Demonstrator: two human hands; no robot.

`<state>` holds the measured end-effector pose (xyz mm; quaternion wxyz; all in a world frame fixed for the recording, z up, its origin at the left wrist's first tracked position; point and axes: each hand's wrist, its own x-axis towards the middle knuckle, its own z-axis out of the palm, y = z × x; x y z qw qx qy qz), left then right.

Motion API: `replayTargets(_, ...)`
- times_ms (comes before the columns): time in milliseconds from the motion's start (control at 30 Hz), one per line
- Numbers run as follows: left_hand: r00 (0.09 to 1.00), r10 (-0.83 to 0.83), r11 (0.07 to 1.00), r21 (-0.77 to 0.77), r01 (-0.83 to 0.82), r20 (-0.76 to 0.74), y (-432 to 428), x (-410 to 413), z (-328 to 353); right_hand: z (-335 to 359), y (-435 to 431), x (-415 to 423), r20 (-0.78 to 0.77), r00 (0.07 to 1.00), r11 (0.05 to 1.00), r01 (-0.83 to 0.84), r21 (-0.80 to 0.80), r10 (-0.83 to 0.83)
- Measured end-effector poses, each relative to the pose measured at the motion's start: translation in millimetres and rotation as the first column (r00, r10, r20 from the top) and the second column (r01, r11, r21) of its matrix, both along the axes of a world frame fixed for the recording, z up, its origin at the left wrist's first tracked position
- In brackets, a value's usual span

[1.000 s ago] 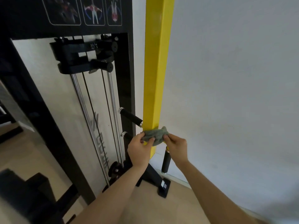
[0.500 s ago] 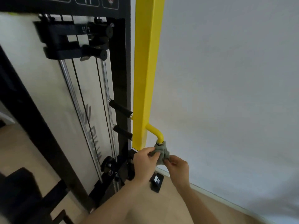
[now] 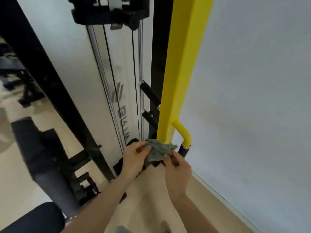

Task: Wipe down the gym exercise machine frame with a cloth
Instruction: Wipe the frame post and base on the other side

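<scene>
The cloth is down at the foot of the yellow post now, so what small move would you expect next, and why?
Probably sliding the cloth right onto the curved yellow handle. Both hands, left and right, pinch it at the post's bottom end, and the handle beside it is bare.

I saw a plain pale grey wall [image 3: 252, 81] filling the right side of my view, meeting a light wooden floor [image 3: 151, 199] along a pale skirting board [image 3: 218, 194] that ran diagonally down to the right. Further left, the floor [image 3: 20, 174] looked lighter and blurred. A dark padded bench [image 3: 33, 153] stood on it at the left, angled toward me, with black metal supports [image 3: 80, 179] under it. A rounded black pad [image 3: 33, 217] sat at the bottom left corner, just beside the bench. At the far left edge, other dark gym equipment [image 3: 15, 68] showed, too blurred for me to tell apart.
</scene>
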<state>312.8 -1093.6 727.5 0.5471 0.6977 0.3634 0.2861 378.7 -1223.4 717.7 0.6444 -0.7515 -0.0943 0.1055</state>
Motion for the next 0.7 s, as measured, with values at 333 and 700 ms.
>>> replayTargets(333,0.976,-0.094,0.995,-0.009,0.098,0.195,25.7,55.9,40.6,9.4,66.7,0.4,0.084,0.98,0.975,0.165,0.147,-0.179)
replayTargets(700,0.948,-0.319,0.935,0.158,0.319,-0.026,62.2,74.7,-0.5,-4.7,114.8,22.4,0.001,0.918,0.918,0.396,0.008,-0.396)
